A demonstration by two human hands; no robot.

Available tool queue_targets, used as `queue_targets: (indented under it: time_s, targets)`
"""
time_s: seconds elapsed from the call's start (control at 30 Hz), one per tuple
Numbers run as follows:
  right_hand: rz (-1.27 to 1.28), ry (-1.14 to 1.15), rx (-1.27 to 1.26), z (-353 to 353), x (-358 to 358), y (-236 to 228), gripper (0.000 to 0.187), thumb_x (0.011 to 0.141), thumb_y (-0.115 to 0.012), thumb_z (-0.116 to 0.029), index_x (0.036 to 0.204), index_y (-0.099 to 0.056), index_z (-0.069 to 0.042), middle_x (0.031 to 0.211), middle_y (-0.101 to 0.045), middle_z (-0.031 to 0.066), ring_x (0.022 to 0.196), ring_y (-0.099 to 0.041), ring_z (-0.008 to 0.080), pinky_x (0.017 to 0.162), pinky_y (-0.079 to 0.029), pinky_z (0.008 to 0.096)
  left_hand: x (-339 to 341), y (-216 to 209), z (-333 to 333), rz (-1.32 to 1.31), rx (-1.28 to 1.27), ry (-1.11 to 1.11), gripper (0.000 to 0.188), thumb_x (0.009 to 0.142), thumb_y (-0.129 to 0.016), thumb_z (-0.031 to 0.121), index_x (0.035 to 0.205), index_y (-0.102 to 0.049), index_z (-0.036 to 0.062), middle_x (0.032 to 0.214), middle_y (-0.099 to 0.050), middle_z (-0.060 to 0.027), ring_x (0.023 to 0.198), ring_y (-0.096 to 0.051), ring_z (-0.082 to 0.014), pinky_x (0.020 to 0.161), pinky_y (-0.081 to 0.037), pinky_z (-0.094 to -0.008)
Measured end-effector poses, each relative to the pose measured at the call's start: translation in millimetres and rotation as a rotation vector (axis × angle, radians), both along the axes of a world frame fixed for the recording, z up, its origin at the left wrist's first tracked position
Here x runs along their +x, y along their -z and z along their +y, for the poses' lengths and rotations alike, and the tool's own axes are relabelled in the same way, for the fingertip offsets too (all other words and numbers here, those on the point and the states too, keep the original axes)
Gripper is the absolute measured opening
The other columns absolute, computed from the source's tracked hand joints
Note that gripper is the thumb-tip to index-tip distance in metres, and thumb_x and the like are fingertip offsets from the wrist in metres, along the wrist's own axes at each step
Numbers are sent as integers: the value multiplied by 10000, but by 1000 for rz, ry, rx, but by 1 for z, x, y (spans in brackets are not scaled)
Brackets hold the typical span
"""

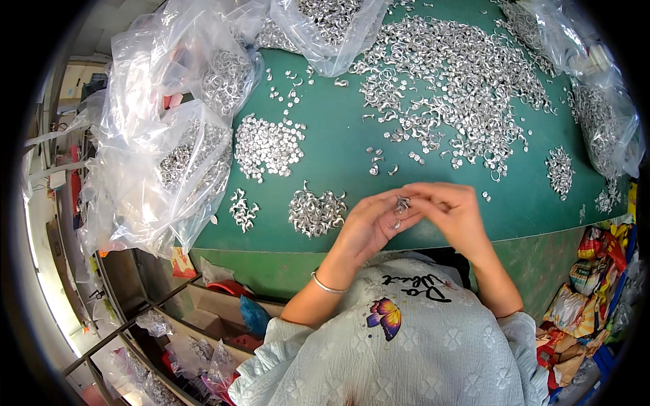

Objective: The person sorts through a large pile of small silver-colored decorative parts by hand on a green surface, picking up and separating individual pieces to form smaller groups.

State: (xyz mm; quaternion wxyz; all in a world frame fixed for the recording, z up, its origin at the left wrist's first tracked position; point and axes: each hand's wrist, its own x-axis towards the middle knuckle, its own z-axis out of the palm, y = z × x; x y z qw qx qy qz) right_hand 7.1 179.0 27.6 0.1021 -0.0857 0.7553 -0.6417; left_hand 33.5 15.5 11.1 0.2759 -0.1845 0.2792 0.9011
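Over the table's near edge my two hands meet. My left hand [369, 227], with a bangle on its wrist, is turned palm up and curled around a few small silver metal pieces [402, 204]. Fingers of my right hand [450, 206] are closed in a pinch beside those pieces; what sits between its fingertips is hidden. Just left of my left hand lies a small heap of curved silver pieces [317, 211]. Ahead of both hands spreads a large pile of mixed silver metal parts [467, 95], curved hooks and small flower-like bits among them.
A heap of small flower-like pieces [267, 145] and a little cluster of curved bits [242, 211] lie on the green table [325, 128]. Clear plastic bags [149, 149] of parts crowd the left, more stand at the back and right. A compartmented drawer [210, 311] is below left.
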Motion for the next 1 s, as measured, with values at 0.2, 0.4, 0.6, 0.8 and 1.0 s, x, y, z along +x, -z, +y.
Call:
queue_targets:
  time_s: [0.2,0.4,0.6,0.8,1.0]
  targets:
    - [41,-78,126,2,-2,9,107,791,-642,-30,890,-648,10,600,-557,13,526,-551,129,475,-434,253,1,1,2,-61,26,-9,319,948,-429,131,1132,-497,-121,1057,-585,-155,970,-592,-213,928,-461,-371]
    - [-730,-46,-1196,39,-19,22,207,847,-472,-114,986,-531,26,832,-543,113,607,-509,189,550,-428,265,-3,10,1,295,-913,-4,215,889,-556,133,1064,-561,7,790,-580,-60,646,-562,-172,551,-458,-339]
    - [-892,100,-1376,42,-21,22,434,841,-430,-148,1171,-448,133,1156,-518,256,1139,-470,408,1055,-316,510,-25,17,15,777,-1829,25,218,767,-696,102,948,-597,30,602,-433,-73,498,-403,-191,483,-374,-303]
    - [-912,110,-1412,42,-20,21,515,887,-398,-166,1269,-336,173,1335,-372,277,1292,-303,400,1108,-229,481,-26,16,9,541,-1288,4,126,802,-627,63,903,-564,23,644,-501,-7,465,-416,-147,464,-375,-281]
    - [-900,59,-1364,35,-19,15,432,941,-399,-237,1207,-458,98,1034,-522,177,1055,-470,290,915,-376,386,-27,10,-15,101,404,-182,164,784,-444,121,696,-310,87,806,-321,-61,692,-326,-143,505,-285,-235]
